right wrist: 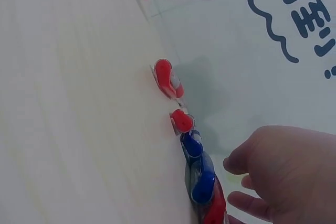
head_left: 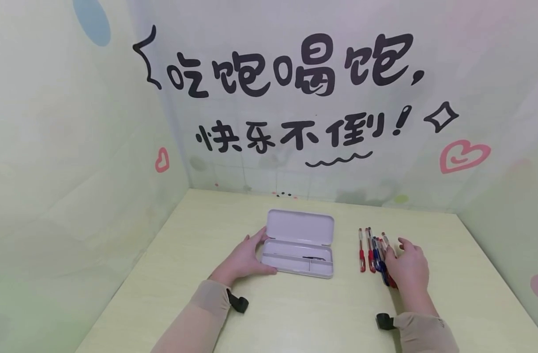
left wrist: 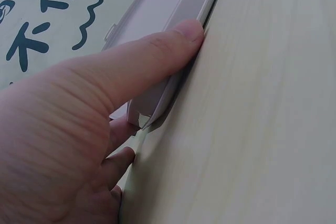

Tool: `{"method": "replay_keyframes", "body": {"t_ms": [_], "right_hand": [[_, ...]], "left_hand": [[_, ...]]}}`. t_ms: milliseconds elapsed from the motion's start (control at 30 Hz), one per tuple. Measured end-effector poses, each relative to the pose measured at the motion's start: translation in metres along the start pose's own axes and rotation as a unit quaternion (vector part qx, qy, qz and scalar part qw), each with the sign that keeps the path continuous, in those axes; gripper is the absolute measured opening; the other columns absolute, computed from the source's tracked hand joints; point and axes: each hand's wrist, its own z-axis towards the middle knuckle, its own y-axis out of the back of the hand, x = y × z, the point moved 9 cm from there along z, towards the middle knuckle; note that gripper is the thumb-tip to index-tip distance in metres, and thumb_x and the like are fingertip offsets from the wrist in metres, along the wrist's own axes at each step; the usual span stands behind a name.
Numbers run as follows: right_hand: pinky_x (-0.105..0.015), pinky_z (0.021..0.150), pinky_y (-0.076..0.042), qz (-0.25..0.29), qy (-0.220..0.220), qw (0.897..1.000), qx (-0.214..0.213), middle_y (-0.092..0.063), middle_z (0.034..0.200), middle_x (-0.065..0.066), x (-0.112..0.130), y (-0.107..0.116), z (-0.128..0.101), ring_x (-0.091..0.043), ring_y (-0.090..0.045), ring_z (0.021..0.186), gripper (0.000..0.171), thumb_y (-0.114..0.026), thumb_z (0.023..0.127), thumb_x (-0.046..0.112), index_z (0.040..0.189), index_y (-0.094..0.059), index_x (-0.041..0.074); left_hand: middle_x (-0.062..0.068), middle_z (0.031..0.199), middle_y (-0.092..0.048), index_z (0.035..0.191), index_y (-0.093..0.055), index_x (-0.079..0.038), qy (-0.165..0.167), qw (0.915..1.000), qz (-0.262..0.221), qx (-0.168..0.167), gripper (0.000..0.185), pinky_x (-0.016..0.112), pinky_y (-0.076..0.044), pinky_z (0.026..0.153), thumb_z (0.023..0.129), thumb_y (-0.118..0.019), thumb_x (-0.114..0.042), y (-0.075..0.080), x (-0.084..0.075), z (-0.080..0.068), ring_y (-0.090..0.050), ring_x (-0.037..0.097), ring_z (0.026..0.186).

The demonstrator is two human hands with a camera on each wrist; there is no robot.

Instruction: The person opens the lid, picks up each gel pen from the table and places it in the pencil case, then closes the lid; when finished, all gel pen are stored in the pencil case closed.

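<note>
An open lavender pencil case (head_left: 300,228) stands on the table with its lid tipped back. Its tray is split into compartments, and a slim dark pen (head_left: 315,258) lies in the rear one. My left hand (head_left: 245,256) grips the case's left end, thumb along the front wall and fingers round the side. To the right is a bunch of capped gel pens, including a red pen (head_left: 362,257), another red pen (head_left: 371,260) and a blue pen (head_left: 378,256). Over the right side of that bunch hovers my right hand (head_left: 411,272), thumb spread from the loosely bent fingers, partly covering the pens.
The pale wooden table (head_left: 295,318) runs back to a wall sheet (head_left: 251,181) printed with large dark characters. Side sheets rise along the table's left and right edges. A small black device (head_left: 239,302) is strapped at the left wrist, and a similar device (head_left: 385,321) at the right.
</note>
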Motion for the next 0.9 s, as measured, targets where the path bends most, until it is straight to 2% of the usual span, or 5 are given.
{"method": "replay_keyframes", "body": {"t_ms": [233, 467, 700, 900], "right_hand": [[-0.070, 0.089, -0.056, -0.048, -0.027, 0.998, 0.021, -0.052, 0.146, -0.043, -0.007, -0.001, 0.001, -0.065, -0.053, 0.126, 0.063, -0.053, 0.107, 0.033, 0.154, -0.051, -0.009], [-0.059, 0.074, -0.057, -0.068, -0.039, 0.996, 0.037, -0.057, 0.137, -0.043, -0.012, -0.002, 0.001, -0.062, -0.057, 0.116, 0.059, -0.054, 0.105, 0.033, 0.148, -0.057, -0.008], [-0.039, 0.056, -0.051, -0.061, -0.040, 0.997, 0.037, -0.070, 0.125, -0.036, -0.012, -0.001, 0.003, -0.046, -0.068, 0.092, 0.048, -0.052, 0.103, 0.025, 0.135, -0.068, -0.007], [-0.034, 0.053, -0.048, -0.057, -0.039, 0.997, 0.042, -0.072, 0.121, -0.034, -0.012, -0.002, 0.003, -0.040, -0.068, 0.088, 0.046, -0.052, 0.103, 0.023, 0.132, -0.069, -0.008]], "left_hand": [[0.000, 0.154, -0.067, 0.176, -0.026, -0.011, 0.000, 1.0000, -0.005, -0.002, 0.138, 0.053, -0.010, 0.146, 0.069, -0.104, -0.048, 0.001, -0.001, -0.001, -0.054, 0.028, 0.156], [0.000, 0.153, -0.068, 0.176, -0.026, -0.013, -0.004, 1.0000, -0.004, 0.000, 0.137, 0.053, -0.010, 0.146, 0.069, -0.104, -0.046, 0.001, -0.001, 0.000, -0.055, 0.026, 0.155], [-0.001, 0.154, -0.067, 0.176, -0.025, -0.014, -0.002, 1.0000, 0.001, 0.000, 0.138, 0.052, -0.010, 0.146, 0.069, -0.104, -0.047, 0.000, 0.000, 0.000, -0.054, 0.026, 0.156], [0.000, 0.153, -0.068, 0.176, -0.026, -0.014, -0.006, 1.0000, -0.006, -0.002, 0.138, 0.053, -0.010, 0.146, 0.068, -0.104, -0.047, 0.002, -0.003, -0.001, -0.055, 0.026, 0.155]]}}
